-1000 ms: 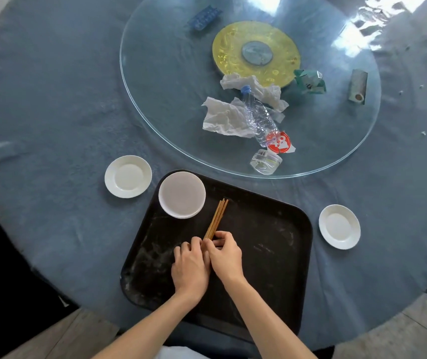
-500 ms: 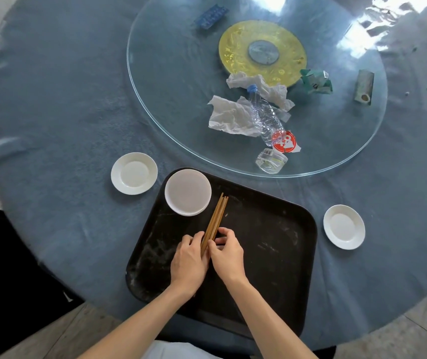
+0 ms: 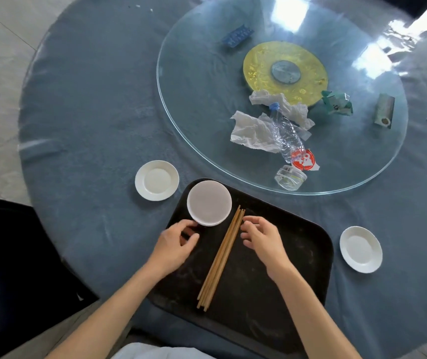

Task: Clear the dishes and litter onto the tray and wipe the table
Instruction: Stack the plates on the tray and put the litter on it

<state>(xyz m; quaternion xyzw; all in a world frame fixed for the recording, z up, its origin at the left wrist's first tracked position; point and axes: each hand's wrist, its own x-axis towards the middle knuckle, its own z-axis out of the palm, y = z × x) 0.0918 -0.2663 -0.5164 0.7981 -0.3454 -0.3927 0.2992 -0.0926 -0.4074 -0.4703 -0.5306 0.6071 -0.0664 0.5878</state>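
A black tray (image 3: 298,268) lies on the blue tablecloth in front of me. Several wooden chopsticks (image 3: 221,257) lie bundled on it, slanting from near left to far right. A white bowl (image 3: 209,202) sits in the tray's far left corner. My left hand (image 3: 176,242) hovers left of the chopsticks, fingers loosely curled, holding nothing, just below the bowl. My right hand (image 3: 261,235) hovers right of the chopsticks, fingers relaxed and empty. One white saucer (image 3: 156,180) sits left of the tray, another saucer (image 3: 361,249) to its right.
On the glass turntable (image 3: 194,104) lie crumpled tissues (image 3: 254,132), a crushed plastic bottle (image 3: 285,130), a red label (image 3: 304,160), a clear lid (image 3: 289,177), a green wrapper (image 3: 336,103), a rolled packet (image 3: 384,111) and a blue packet (image 3: 237,36). A dark chair (image 3: 13,268) stands at left.
Both hands have let go of the chopsticks and moved apart, left hand to the left, right hand to the right. The chopsticks now lie free on the tray.
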